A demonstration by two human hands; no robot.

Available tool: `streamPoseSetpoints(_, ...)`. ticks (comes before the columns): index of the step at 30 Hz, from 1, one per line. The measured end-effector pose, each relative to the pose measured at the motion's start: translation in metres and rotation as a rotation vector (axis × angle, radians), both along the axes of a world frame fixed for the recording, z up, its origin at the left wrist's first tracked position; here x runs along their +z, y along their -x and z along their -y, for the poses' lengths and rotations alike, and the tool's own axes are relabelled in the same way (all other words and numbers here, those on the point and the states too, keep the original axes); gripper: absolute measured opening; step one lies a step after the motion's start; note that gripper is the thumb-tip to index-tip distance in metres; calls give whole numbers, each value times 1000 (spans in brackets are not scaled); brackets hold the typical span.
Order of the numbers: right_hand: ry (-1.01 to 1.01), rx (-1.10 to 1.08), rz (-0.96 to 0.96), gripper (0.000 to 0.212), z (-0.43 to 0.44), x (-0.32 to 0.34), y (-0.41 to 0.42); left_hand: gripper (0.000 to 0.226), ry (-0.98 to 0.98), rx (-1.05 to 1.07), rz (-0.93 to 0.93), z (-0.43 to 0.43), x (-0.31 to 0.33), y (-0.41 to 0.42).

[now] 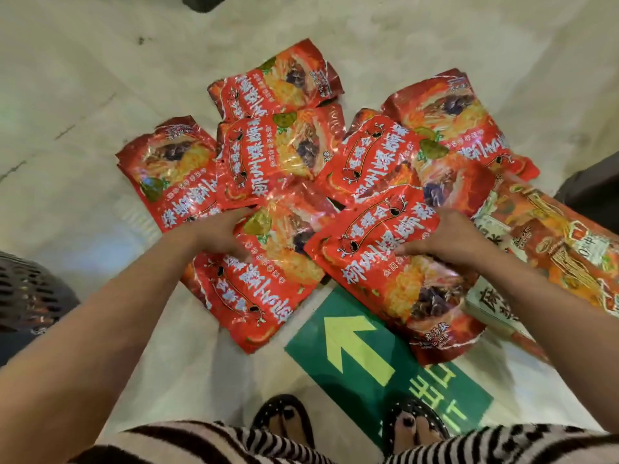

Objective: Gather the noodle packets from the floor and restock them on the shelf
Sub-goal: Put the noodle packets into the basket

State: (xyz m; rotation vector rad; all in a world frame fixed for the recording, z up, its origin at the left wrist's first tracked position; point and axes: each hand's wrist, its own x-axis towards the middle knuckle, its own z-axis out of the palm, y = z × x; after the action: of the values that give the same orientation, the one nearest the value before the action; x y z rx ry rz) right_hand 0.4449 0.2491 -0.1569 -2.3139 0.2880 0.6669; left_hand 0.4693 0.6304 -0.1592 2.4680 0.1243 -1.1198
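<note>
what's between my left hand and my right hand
Two overlapping noodle packets fill the gap between the left hand and right hand, seen in the head view.

Pale glossy floor (100, 78), green floor sign (385, 363) with yellow arrow, dark perforated basket (30, 289) at left

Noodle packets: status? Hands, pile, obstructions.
Left hand flat on a middle packet; right hand on the front packet, grip unclear. Red noodle packets all on the floor, overlapping. Nothing blocking; shelf not in view.
</note>
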Motion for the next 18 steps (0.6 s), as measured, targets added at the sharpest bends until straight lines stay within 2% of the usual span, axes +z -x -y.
streamPoseSetpoints(4,-47,-59,12,91,-2,8,2,106,-30,-44,113,12,-16,-5)
streamPoseSetpoints(8,-93,-49,13,86,-1,6,0,110,-42,149,292,5,-35,23)
streamPoseSetpoints(12,-95,-63,7,73,-1,0,-3,123,-242,686,515,17,-49,87)
streamPoseSetpoints(14,-86,-54,-24,64,-4,1,-4,126,-251,973,476,30,-50,117)
streamPoseSetpoints(16,-77,-23,-28,78,-7,-1,-3,125,-142,1265,320,39,-53,133)
streamPoseSetpoints(18,-80,3,-21,85,-11,-2,-3,107,163,1509,221,41,-61,142)
